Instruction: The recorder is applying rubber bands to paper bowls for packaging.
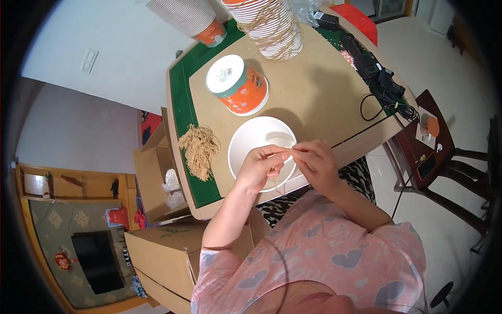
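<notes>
My left hand (pixel 259 168) and my right hand (pixel 318 165) meet, fingertips pinched together, over the near rim of a white paper bucket (pixel 241 141). A thin tan piece of twine (pixel 275 184) hangs from the pinched fingers down in front of the bucket. The exact grip on the twine is too small to make out. The bucket's open mouth faces up, and its inside is white. Left of it lies a loose tangled bundle of tan twine (pixel 200 150). Behind it an orange and green paper bucket (pixel 246 94) stands upside down, white base up.
A tall stack of paper buckets (pixel 272 26) draped with twine stands at the back, with another stack (pixel 188 21) by the wall. Black cables and adapters (pixel 371 68) lie along the table's right edge. Cardboard boxes (pixel 162 251) sit at the left, a dark wooden chair (pixel 429 152) at the right.
</notes>
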Tool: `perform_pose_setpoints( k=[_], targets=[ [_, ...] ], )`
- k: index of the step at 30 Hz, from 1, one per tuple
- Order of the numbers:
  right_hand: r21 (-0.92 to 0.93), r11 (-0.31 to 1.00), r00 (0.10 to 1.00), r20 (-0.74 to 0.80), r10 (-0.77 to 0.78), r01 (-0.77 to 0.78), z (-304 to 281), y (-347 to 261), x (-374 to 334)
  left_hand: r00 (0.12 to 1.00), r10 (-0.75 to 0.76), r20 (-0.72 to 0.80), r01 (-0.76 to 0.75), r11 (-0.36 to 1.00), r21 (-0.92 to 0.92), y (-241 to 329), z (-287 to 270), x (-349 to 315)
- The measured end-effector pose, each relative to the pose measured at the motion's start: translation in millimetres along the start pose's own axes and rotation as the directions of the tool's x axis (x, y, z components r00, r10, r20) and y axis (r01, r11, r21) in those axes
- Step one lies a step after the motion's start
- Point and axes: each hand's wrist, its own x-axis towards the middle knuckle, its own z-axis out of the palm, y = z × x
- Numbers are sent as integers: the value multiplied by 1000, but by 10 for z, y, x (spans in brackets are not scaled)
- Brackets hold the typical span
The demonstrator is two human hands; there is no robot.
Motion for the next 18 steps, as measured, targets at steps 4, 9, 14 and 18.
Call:
perform_pose_setpoints(
  k=[4,9,14,18],
  targets=[
    [207,947,969,39,244,-247,-40,-48,37,996,69,-65,-61,990,126,-17,50,-70],
    [313,868,922,169,348,-385,-56,-34,75,923,366,-120,-285,860,424,-91,156,-99],
    [320,840,898,201,393,-439,-60,-37,84,964,210,-166,-159,949,273,-69,126,-160],
    [341,829,896,204,395,-443,-46,-44,86,959,229,-167,-167,933,317,-72,134,-138]
  ],
)
